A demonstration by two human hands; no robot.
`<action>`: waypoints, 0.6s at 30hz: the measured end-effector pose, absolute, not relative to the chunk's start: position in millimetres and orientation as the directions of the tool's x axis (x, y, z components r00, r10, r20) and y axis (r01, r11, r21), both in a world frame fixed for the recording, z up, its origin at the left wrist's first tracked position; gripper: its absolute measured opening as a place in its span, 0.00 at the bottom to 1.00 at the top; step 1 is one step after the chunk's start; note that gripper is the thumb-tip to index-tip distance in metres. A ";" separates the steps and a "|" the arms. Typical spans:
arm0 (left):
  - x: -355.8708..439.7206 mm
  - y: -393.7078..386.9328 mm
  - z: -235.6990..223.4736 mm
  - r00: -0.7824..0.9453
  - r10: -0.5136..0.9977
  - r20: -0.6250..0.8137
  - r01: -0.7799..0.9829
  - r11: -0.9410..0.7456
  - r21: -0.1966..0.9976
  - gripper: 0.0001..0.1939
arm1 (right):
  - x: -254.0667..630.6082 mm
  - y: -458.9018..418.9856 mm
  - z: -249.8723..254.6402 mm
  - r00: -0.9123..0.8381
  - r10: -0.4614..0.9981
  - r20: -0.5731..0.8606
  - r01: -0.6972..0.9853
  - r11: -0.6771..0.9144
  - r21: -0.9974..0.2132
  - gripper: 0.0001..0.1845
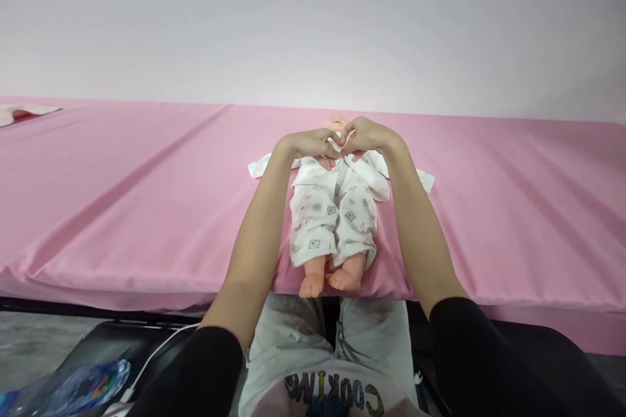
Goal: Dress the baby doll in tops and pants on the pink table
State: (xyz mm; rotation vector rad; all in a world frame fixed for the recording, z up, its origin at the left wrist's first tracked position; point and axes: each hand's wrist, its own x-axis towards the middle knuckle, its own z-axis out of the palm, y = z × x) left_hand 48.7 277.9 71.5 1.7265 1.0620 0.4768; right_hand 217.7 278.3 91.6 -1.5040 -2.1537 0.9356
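Note:
A baby doll lies on its back on a pink-covered surface, its bare feet toward me. It wears a white printed outfit, with both sleeves spread out to the sides. My left hand and my right hand meet at the upper chest of the outfit. The fingers of both are bent and pinched at the neckline, close to each other. Whatever small part of the cloth lies between the fingertips is hard to see. The doll's head shows only partly beyond my hands.
A pink sheet covers the table, with folds running across it. A pale pink cloth lies at the far left. A plastic bottle and a white cable are at the lower left. A white wall stands behind the table.

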 end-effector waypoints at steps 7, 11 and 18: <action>42.5 285.7 59.9 0.589 0.790 -0.168 0.319 -0.037 0.947 0.28 | 216.8 278.9 90.2 -0.401 0.912 -0.086 0.627 0.204 -0.752 0.14; 37.9 287.8 55.6 0.602 0.780 -0.170 0.282 -0.009 0.959 0.26 | 213.1 276.7 90.9 -0.355 0.931 -0.089 0.658 0.181 -0.731 0.14; 33.1 290.7 49.5 0.606 0.781 -0.152 0.230 0.011 0.973 0.24 | 212.7 276.2 91.1 -0.360 0.928 -0.093 0.664 0.185 -0.725 0.15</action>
